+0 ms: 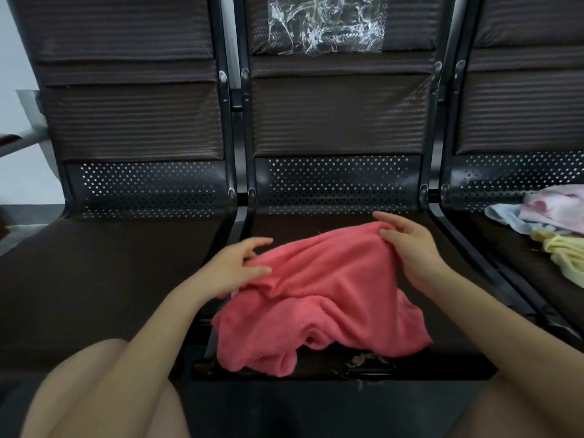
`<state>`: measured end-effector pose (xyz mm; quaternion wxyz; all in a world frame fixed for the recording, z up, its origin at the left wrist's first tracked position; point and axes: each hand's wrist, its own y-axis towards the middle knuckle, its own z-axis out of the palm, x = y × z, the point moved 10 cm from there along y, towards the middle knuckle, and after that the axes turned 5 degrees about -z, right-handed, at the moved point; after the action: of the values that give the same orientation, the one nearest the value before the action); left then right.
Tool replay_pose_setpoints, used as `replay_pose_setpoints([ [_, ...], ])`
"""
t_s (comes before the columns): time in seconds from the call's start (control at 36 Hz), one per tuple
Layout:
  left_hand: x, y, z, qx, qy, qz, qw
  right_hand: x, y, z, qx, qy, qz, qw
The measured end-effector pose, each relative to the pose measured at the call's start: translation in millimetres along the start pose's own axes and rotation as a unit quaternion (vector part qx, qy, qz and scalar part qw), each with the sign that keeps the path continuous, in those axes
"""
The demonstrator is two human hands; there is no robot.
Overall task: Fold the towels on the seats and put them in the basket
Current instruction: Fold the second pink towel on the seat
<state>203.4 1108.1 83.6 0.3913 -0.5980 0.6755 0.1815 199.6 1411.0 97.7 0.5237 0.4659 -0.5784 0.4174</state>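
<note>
A pink towel (322, 298) lies crumpled on the middle seat (458, 241), its near edge hanging over the seat's front. My left hand (235, 267) grips its far left corner between thumb and fingers. My right hand (407, 248) pinches the far right corner, lifting that edge slightly off the seat. No basket is in view.
On the right seat (493, 248) lies a heap of towels: a pale pink one (556, 207), a light blue one (505, 219) and a yellow one (565, 254). The left seat (94, 279) holds nothing. A clear plastic sheet (325, 23) hangs on the middle backrest. My bare knees are at the bottom.
</note>
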Motion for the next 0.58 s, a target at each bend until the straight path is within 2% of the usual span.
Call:
replay_pose_setpoints([
  [0.11,16,-6,25,0.081,0.085,-0.021,0.993,-12,0,-24,-0.026,-0.028,0.022,0.999],
  [0.17,25,-8,30,0.09,0.112,-0.027,0.989,-14,-3,-31,-0.03,-0.055,0.023,0.998],
  [0.28,36,-5,21,0.059,0.115,-0.018,0.991,-6,-3,-35,-0.021,-0.139,-0.004,0.99],
  [0.36,36,1,3,0.042,0.064,-0.028,0.997,3,4,-34,-0.005,-0.178,-0.012,0.984],
  [0.58,-5,32,-68,-0.071,-0.032,0.004,0.997,42,50,-24,0.016,-0.138,-0.032,0.99],
])
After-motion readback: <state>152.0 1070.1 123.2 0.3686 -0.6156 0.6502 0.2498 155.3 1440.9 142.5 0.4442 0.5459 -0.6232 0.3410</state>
